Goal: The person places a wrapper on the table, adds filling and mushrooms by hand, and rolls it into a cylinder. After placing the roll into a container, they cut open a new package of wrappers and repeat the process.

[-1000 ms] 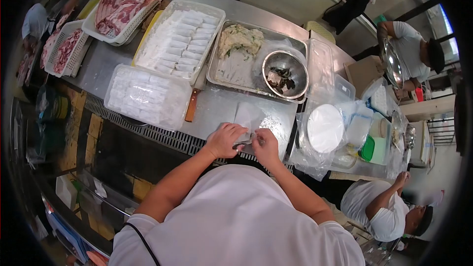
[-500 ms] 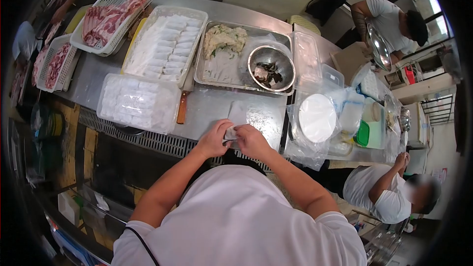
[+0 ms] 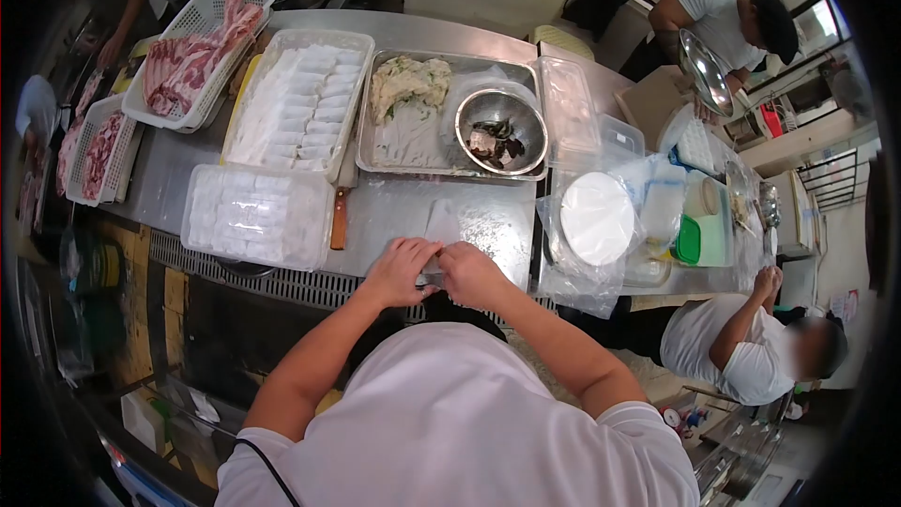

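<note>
My left hand point(image 3: 402, 271) and my right hand point(image 3: 472, 275) meet at the near edge of the steel table, fingers bent close together. Both are closed on a thin, pale wrapper point(image 3: 443, 222), whose flat far end lies on the metal beyond my fingertips. The part under my fingers is mostly hidden, so its filling cannot be made out. Farther back, a metal tray point(image 3: 364, 145) holds a pale, green-flecked filling point(image 3: 410, 84) and a steel bowl point(image 3: 540, 131) with dark pieces in it. White wrapped rolls point(image 3: 302, 113) line a plastic tub to the left.
A lidded plastic box point(image 3: 258, 216) of white rolls and a wooden-handled knife point(image 3: 339, 219) lie left of my hands. Raw meat point(image 3: 197, 61) fills baskets farther left. To the right sits a stack of round white sheets point(image 3: 597, 216) in plastic. Co-workers stand along the right side.
My fingers have shifted over the wrapper and now cover most of its near part. The whole view has tilted slightly. A co-worker's round metal lid has moved a little.
</note>
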`<state>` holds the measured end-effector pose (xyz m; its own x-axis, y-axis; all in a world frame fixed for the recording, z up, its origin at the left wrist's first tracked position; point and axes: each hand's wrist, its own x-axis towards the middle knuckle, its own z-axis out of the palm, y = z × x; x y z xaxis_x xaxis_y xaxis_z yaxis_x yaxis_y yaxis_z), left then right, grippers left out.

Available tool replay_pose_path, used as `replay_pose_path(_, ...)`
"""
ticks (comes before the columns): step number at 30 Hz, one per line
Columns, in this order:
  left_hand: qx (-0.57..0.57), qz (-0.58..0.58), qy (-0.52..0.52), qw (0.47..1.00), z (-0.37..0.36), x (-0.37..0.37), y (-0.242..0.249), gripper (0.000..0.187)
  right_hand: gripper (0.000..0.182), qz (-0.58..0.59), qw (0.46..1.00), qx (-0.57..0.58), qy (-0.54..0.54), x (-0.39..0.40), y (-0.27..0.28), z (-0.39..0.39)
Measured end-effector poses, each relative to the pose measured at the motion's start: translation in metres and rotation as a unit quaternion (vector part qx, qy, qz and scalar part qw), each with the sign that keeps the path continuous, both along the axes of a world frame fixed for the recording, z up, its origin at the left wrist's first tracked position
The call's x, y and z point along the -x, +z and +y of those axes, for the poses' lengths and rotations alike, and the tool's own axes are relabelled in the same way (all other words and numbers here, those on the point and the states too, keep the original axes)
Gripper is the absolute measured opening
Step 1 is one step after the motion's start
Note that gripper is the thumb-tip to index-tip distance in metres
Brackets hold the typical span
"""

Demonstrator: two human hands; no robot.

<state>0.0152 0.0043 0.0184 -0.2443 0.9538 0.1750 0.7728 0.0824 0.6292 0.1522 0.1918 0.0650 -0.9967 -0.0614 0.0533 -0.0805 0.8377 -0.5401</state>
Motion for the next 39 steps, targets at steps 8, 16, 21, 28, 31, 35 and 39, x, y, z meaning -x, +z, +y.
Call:
replay_pose_path(8, 0.014, 0.045, -0.046, 0.998, -0.013, 0.001, -0.003, 0.096, 0.066, 0.005, 0.993, 0.021, -0.115, -0.035, 0.017, 0.002)
replay_pose_path(16, -0.066, -0.031, -0.039, 0.997, -0.015, 0.001, -0.016, 0.104, 0.079, -0.013, 0.995, -0.097, -0.031, -0.033, -0.006, -0.012)
replay_pose_path(21, -0.03, 0.016, -0.052, 0.998, -0.014, 0.001, -0.012, 0.096, 0.078, -0.004, 0.993, -0.112, -0.035, -0.03, -0.002, -0.014)
replay_pose_path(28, -0.052, 0.059, -0.023, 0.997, -0.018, -0.016, -0.024, 0.071, 0.071, -0.004, 0.995, -0.077, -0.065, -0.047, -0.02, -0.017)
replay_pose_path(31, -0.065, 0.07, -0.009, 0.995, -0.019, -0.021, -0.028, 0.06, 0.063, 0.037, 0.995, -0.062, -0.061, -0.053, -0.027, -0.018)
replay_pose_path(35, -0.113, 0.036, 0.013, 0.993, -0.014, -0.02, -0.028, 0.046, 0.05, 0.113, 0.991, -0.04, -0.061, -0.052, -0.027, -0.018)
replay_pose_path(39, -0.135, -0.002, 0.026, 0.991, -0.008, -0.022, -0.012, 0.037, 0.03, 0.098, 0.991, -0.008, -0.089, -0.048, -0.034, -0.018)
